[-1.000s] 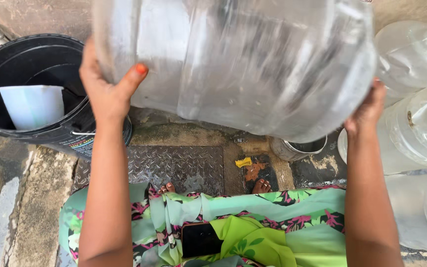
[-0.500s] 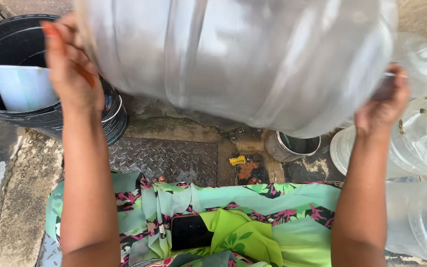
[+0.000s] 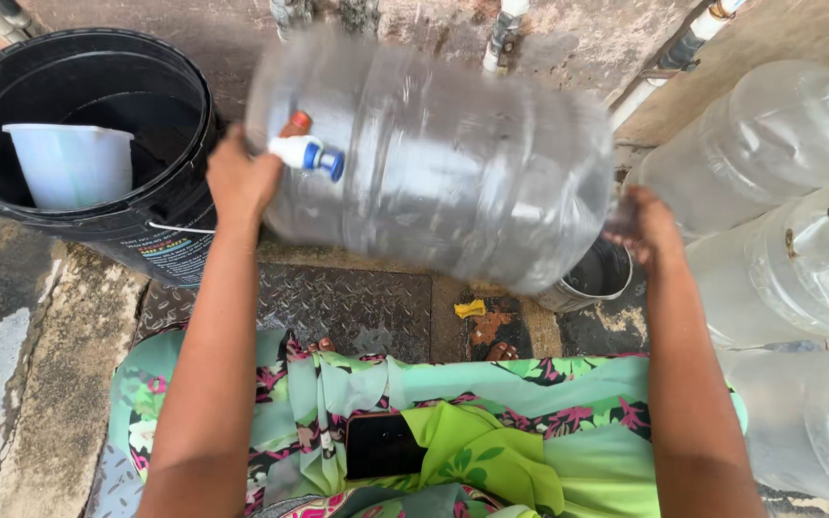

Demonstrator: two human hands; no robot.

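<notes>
Ideally both palms stay pressed flat — left hand (image 3: 242, 182) gripping the end beside the white-and-blue tap (image 3: 307, 153), right hand (image 3: 647, 228) spread on the base — keeping the large clear plastic water jug (image 3: 434, 173) level above the black bucket (image 3: 160, 225)

Big clear jug (image 3: 434, 163) fills the middle, blocks reach to far wall & pipes (image 3: 501, 29). Left: black bucket (image 3: 175, 230) w/ white tub (image 3: 69, 163) inside, touching the jug's left end. Right: stacked empty jugs (image 3: 769, 134) wall off that side. Free room only under the jug, over the metal floor plate (image 3: 338, 307); small steel pot (image 3: 597, 278) at its right edge.
</notes>
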